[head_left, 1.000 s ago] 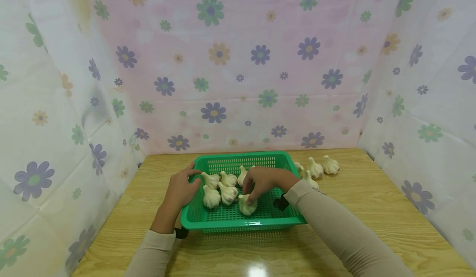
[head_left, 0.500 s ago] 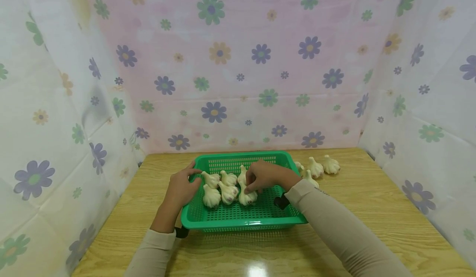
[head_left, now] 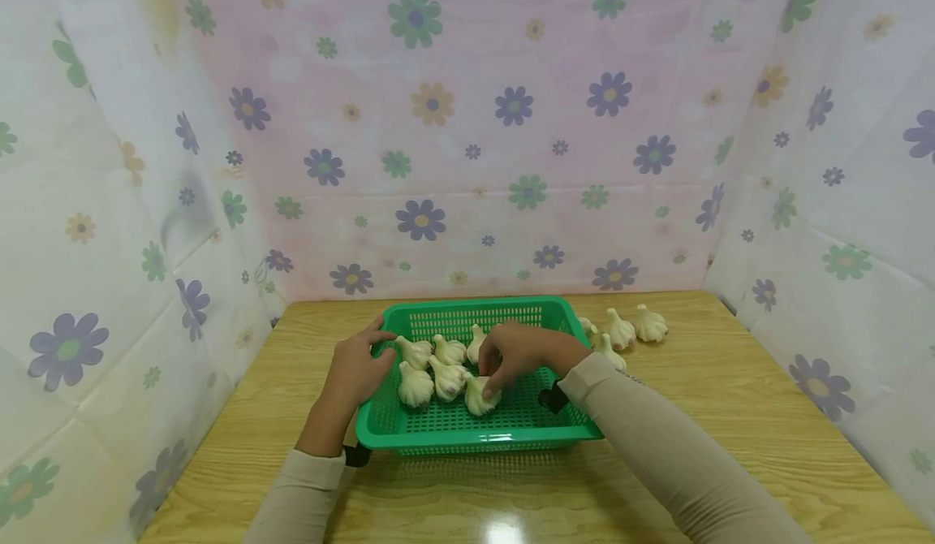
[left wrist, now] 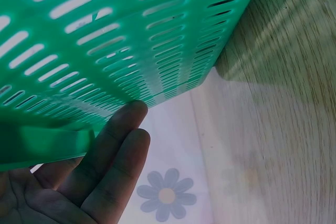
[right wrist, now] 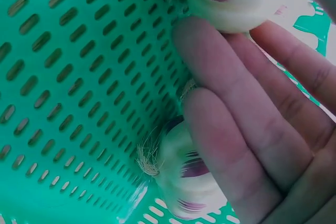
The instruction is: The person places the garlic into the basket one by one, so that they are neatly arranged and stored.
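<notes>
A green slotted plastic basket [head_left: 467, 440] stands on the wooden table with several white garlic bulbs grouped in its left and middle part. At its left rim my left hand [head_left: 358, 369] holds on, the thumb over the edge; in the left wrist view the fingers [left wrist: 123, 166] lie along the outer wall beneath the rim. Inside the basket, my right hand [head_left: 517, 353] pinches a garlic bulb [head_left: 478, 399] low over the floor, right of the front row. Up close in the right wrist view, this bulb [right wrist: 233, 1] shows purple streaks, and another bulb [right wrist: 184, 174] sits below the fingers.
Several more garlic bulbs [head_left: 651, 325] lie on the table [head_left: 701, 398] behind the basket's right side, one partly hidden by the basket. Flower-patterned cloth [head_left: 467, 154] hangs at the back and on both sides.
My right hand moved the pinched garlic bulb slightly back, then down and left, nearer the neighbouring bulb. My left hand stays on the basket rim.
</notes>
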{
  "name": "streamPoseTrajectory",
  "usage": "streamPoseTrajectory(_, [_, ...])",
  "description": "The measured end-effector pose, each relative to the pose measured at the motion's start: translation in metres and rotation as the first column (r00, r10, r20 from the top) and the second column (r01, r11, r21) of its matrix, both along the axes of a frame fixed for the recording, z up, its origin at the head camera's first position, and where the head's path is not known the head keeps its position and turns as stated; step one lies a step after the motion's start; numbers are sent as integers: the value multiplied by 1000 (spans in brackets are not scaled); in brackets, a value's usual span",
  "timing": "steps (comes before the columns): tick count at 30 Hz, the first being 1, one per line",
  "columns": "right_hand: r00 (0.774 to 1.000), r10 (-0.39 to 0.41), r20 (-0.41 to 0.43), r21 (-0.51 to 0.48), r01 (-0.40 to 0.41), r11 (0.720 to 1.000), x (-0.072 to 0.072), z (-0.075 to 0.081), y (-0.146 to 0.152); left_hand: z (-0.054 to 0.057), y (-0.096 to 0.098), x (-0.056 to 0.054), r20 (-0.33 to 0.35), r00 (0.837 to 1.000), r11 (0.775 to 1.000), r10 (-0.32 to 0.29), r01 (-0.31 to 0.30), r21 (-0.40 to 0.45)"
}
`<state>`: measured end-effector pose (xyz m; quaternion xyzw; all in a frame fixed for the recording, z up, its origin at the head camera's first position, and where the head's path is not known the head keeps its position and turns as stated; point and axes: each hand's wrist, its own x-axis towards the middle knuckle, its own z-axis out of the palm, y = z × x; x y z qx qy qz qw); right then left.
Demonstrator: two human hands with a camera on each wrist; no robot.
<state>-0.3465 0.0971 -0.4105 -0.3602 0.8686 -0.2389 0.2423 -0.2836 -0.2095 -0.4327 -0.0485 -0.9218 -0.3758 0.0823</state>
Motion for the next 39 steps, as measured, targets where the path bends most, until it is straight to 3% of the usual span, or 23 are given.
streamPoseTrajectory(4, [1000,27,-14,24,-26,999,1,0,0,0,0,0,2,1000,1000,-1,1,-2])
streamPoseTrajectory(14, [996,-62,-70,52,66,996,0,2,2,0,0,1,-1,1000,1000,2,-2,-10])
streamPoseTrajectory(26, [992,-60,-107,38,64,997,0,6,4,2,0,0,-9,1000,1000,-2,2,-14])
streamPoseTrajectory(34, [990,-39,-136,12,41,999,-1,17,10,3,1,3,-7,1000,1000,5,-5,-5])
streamPoseTrajectory(39, [975,-21,-219,3,22,1000,-1,30,19,2,2,2,-4,1000,1000,2,-2,-11])
